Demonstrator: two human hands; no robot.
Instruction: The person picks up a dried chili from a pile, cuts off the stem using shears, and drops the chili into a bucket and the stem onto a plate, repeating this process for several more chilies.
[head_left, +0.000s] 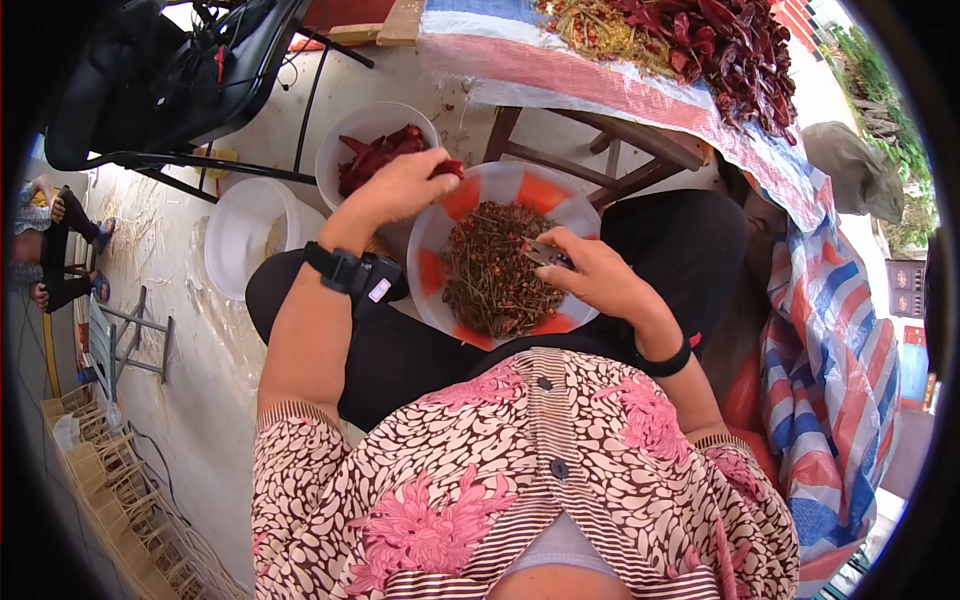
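My left hand (pixel 402 185), with a dark band and device at its wrist, is closed on a dried red chili pepper (pixel 450 169). It is at the right rim of a white bowl (pixel 328 150) with more dried red chilies (pixel 372 155) in it. My right hand (pixel 595 272) is wrapped round a pair of scissors (pixel 543 253), whose metal blades point left. The scissors are over a red-and-white basin (pixel 428 262) on my lap, which holds a heap of chili stems and bits (pixel 500 268).
A white tub (pixel 232 240) stands on the floor at left. Ahead, a striped sheet (pixel 600 75) drapes over a wooden stool (pixel 640 160) and bears a pile of dried chilies (pixel 725 50). A black chair (pixel 180 80) stands upper left; another person's legs (pixel 75 240) show at far left.
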